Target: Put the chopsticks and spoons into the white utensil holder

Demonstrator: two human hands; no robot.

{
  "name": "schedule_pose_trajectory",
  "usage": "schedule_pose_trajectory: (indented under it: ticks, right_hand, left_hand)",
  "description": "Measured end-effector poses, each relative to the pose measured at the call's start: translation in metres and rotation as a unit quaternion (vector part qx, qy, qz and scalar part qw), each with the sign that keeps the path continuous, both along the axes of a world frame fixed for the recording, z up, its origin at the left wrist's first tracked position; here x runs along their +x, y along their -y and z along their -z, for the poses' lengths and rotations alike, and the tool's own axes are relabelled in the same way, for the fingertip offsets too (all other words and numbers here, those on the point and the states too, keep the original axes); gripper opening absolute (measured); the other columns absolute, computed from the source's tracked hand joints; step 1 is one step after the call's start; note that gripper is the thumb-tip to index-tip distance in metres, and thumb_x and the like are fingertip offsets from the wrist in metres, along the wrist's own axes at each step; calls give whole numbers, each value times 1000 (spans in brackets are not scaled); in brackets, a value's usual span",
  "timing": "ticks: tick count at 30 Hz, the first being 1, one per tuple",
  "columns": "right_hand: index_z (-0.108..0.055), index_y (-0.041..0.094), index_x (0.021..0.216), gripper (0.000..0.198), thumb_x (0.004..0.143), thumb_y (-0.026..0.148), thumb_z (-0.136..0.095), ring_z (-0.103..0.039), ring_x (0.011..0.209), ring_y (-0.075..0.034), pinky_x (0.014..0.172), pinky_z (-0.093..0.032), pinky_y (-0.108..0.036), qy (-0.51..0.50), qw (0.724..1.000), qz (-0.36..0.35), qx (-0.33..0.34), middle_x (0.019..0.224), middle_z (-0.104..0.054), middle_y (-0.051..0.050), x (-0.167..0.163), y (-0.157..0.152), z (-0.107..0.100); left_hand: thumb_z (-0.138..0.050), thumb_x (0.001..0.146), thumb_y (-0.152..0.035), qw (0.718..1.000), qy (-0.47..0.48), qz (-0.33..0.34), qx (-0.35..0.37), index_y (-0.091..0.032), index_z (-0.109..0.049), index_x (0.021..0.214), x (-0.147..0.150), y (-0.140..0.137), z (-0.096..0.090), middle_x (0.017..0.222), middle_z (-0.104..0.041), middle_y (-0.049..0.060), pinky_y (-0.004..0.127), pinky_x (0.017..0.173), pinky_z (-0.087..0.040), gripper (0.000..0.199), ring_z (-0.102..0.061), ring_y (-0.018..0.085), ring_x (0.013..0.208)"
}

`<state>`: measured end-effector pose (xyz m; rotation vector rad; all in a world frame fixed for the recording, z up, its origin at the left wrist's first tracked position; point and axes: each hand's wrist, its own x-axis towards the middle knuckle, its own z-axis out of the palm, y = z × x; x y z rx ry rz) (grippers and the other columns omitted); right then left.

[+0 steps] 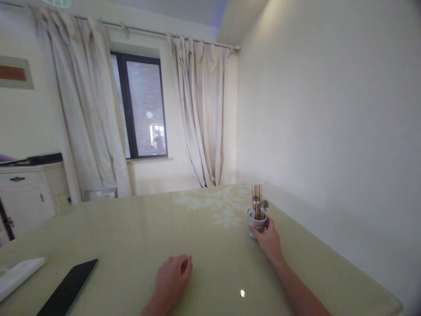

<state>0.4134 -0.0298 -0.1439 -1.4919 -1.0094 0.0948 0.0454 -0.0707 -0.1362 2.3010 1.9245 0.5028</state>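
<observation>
My right hand (270, 239) is wrapped round a small utensil cup (257, 223) near the table's right side, thumb on the near side and fingers behind it. Several wooden chopsticks (257, 193) stand upright in the cup. Metal spoons (264, 205) and a white spoon (251, 213) stick out of it too. My left hand (174, 274) rests at the middle front of the table, loosely curled with the fingers closed, and nothing shows in it. A gap of table lies between it and the cup.
The pale green glossy table (131, 237) has a leaf pattern at its far end. A dark flat tablet-like slab (70, 287) and a white object (19, 276) lie at front left. A wall (329, 153) runs along the right edge. Curtains (204, 109) and a white cabinet (26, 188) stand beyond.
</observation>
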Motion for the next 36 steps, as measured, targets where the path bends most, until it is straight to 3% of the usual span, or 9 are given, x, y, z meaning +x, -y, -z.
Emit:
schedule_pose_trajectory:
  ticks: [9, 15, 21, 28, 36]
  right_hand:
    - [-62, 17, 117, 67, 64, 53, -81, -73, 96, -36, 87, -61, -56, 46, 998, -42, 9, 108, -74, -14, -5, 7, 3]
    - [-68, 18, 102, 56, 60, 50, -88, -70, 91, -33, 87, -61, -54, 76, 995, -71, 5, 98, -69, -9, -27, 17, 2]
    - [-69, 15, 112, 63, 61, 44, -92, -68, 102, -35, 97, -56, -55, 88, 979, -185, -17, 107, -68, -12, -67, 34, -10]
    - [-65, 17, 130, 86, 58, 49, -98, -63, 116, -38, 107, -48, -55, 98, 937, -334, -5, 123, -67, -14, -109, 55, -17]
    - [-65, 19, 131, 97, 49, 54, -102, -64, 114, -38, 105, -50, -52, 70, 911, -407, -3, 123, -67, -13, -141, 69, -16]
  left_hand:
    - [-38, 104, -38, 1000, 15, -6, 9, -22, -72, 76, 1, 2, -2, 79, -75, 5, 29, 68, -35, 47, -68, 21, 79]
    - [-37, 105, -38, 1000, 12, 0, 15, -21, -71, 75, 4, 4, -1, 74, -73, 5, 30, 66, -33, 48, -66, 21, 75]
    - [-38, 106, -39, 1000, 3, 7, 13, -22, -70, 76, 10, 8, -3, 77, -74, 5, 29, 65, -31, 47, -68, 21, 77]
    - [-41, 106, -37, 1000, 4, 17, 10, -22, -68, 78, 17, 12, -7, 79, -76, 4, 28, 66, -31, 42, -69, 20, 79]
    - [-43, 105, -34, 998, 52, 41, 8, -23, -65, 91, 17, 17, -13, 87, -76, 2, 28, 71, -36, 29, -71, 19, 83]
